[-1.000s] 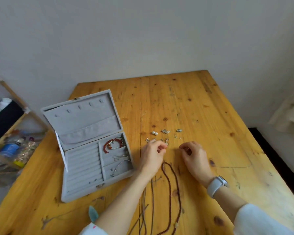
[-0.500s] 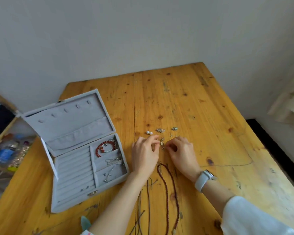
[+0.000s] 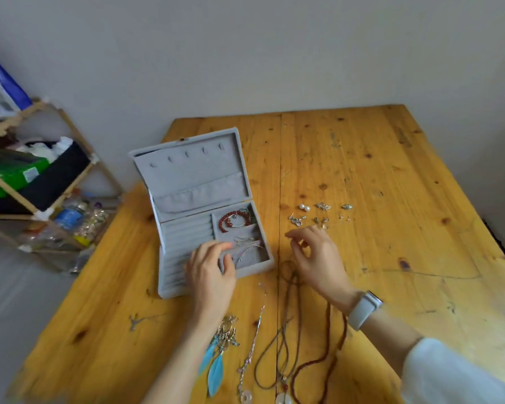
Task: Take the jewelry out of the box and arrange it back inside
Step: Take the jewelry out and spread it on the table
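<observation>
The grey jewelry box [image 3: 193, 170] stands open at the table's left, its lid upright. A red bead bracelet [image 3: 233, 220] lies in its upper right compartment, and thin silver pieces [image 3: 247, 243] lie in the compartments below. My left hand [image 3: 210, 272] hovers over the box's front, fingertips at the ring rows and lower compartment; blur hides whether it holds anything. My right hand [image 3: 318, 258] floats just right of the box with fingers loosely curled and nothing visible in them. Small earrings [image 3: 322, 213] lie in rows beyond it. Long necklaces [image 3: 301, 345] and blue feather earrings [image 3: 215, 365] lie near me.
The wooden table [image 3: 391, 176] ends at a pale wall behind and at an edge on the right. A wooden shelf rack [image 3: 41, 182] with bottles and bags stands on the floor to the left. A white watch [image 3: 363, 310] is on my right wrist.
My left hand moved left from the earring rows to over the box. My right hand pulled back slightly from the earrings. The view shifted left and down, showing more necklaces.
</observation>
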Tool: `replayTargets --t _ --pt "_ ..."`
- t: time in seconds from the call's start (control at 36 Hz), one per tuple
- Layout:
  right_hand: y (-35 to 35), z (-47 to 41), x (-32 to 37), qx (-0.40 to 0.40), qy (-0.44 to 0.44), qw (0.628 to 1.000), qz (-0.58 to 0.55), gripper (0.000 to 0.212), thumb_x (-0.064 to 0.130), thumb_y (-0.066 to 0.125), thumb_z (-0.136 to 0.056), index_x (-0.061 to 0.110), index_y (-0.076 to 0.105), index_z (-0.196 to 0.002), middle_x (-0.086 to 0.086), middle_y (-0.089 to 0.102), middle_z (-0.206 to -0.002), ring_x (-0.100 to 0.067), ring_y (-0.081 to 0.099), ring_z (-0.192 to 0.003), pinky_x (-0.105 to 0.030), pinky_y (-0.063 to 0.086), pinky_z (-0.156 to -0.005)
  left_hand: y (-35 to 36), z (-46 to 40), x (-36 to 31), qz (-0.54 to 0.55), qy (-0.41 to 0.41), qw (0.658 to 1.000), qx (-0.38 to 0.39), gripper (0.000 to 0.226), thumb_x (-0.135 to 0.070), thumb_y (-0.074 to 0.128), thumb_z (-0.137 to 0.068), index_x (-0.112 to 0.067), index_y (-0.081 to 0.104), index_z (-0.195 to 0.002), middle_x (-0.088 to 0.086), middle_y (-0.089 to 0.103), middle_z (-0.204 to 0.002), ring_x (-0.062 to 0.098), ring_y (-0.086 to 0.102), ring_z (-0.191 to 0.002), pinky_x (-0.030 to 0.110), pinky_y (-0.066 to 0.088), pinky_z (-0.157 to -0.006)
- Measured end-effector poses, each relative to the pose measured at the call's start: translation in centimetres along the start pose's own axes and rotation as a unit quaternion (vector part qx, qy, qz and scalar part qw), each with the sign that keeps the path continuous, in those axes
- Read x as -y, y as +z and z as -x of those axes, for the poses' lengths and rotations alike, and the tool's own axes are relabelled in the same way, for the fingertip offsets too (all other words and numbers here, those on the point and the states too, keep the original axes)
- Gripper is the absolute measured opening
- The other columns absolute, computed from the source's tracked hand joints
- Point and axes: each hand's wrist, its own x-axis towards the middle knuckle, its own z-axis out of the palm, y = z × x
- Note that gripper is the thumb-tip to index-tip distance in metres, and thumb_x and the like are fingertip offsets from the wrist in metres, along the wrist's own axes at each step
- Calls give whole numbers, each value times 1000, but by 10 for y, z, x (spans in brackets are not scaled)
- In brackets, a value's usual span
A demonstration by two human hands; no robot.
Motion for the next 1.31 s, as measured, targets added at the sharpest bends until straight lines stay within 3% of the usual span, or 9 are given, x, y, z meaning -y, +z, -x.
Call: replayTargets --t 0.14,0.33,0.53,0.64,0.75,1.0,1.14,1.22,1.31 --pt "36 -2 51 114 -94 989 13 22 18 52 -91 18 66 -108 -4 60 -99 -22 49 -93 -35 42 -80 -28 18 49 -109 -39 993 -38 30 -22 46 -75 -21 70 -92 -3 67 -99 21 57 -95 35 31 -80" --pt "80 -12 84 239 -145 940 198 38 24 38 -91 23 54 -126 -9 47 -119 -30 38 -116 -41 32 -92 -45 17 64 -125 -51 990 30 36 -25 39 -81 -20 71 -96 -5 67 -102 19 61 -97 39 40 -82" --pt "79 -7 79 210 -227 926 217 47 30 30 -75 18 71 -94 -7 57 -82 -31 55 -77 -40 45 -61 -50 15 62 -117 -63 988 73 24 -16 52 -88 -21 67 -106 -7 63 -112 17 53 -110 36 30 -89" --pt "77 -12 84 241 -166 941 171 40 23 34 -87 15 65 -111 -9 56 -103 -29 47 -98 -42 41 -81 -52 14 59 -122 -69 987 83 26 -18 49 -90 -21 65 -110 -7 61 -113 15 50 -111 37 28 -92" --pt "76 -32 93 313 -97 938 118 23 11 52 -87 12 68 -102 -11 61 -107 -28 50 -103 -41 42 -90 -55 13 57 -130 -73 983 107 29 -22 41 -95 -23 59 -117 -9 56 -120 11 45 -115 35 24 -96" --pt "77 -48 99 379 -46 918 108 14 11 48 -89 7 61 -91 -8 61 -92 -21 52 -86 -32 43 -75 -60 0 55 -149 -58 977 138 24 -30 48 -93 -26 62 -112 -9 55 -115 11 46 -111 33 23 -89" --pt "58 -39 88 268 8 963 -17 11 7 48 -90 9 58 -93 -4 59 -89 -16 53 -80 -23 42 -69 -62 -22 57 -95 19 971 221 17 -29 57 -89 -29 68 -102 -9 56 -106 12 48 -107 30 21 -78" --pt "48 -33 79 243 20 969 -46 10 6 48 -90 9 57 -90 4 56 -79 -9 49 -69 -10 37 -57 -66 -38 55 -124 71 950 278 14 -34 60 -86 -33 69 -96 -14 51 -97 12 43 -104 30 18 -75" --pt "42 -27 69 234 33 970 -66 9 8 49 -91 12 55 -85 8 54 -75 -8 49 -68 -11 38 -55 -68 -48 53 -145 99 931 320 13 -36 62 -84 -32 68 -95 -16 45 -93 10 40 -102 30 20 -78"
